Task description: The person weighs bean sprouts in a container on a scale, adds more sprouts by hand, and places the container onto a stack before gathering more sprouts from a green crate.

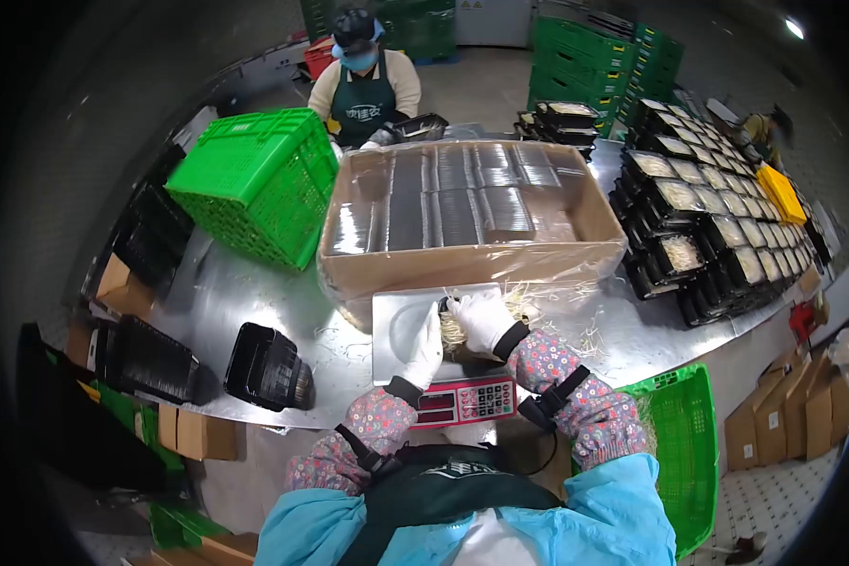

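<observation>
A black plastic tray (444,306) with pale bean sprouts (452,331) sits on the metal plate of a scale (393,325), mostly hidden by my hands. My left hand (425,351), in a white glove, is closed along the tray's left side, fingers pointing away from me. My right hand (484,322), also gloved, is curled over the sprouts from the right, its fingertips partly hidden. Loose sprouts (517,300) lie beside it. The scale's red keypad panel (466,403) faces me.
Behind the scale stands a cardboard box (472,262) of stacked clear lids. A green crate (255,184) is at left, near nested black trays (266,368). Filled trays (717,212) are piled at right. Another green crate (693,453) stands lower right. A co-worker (366,90) works opposite.
</observation>
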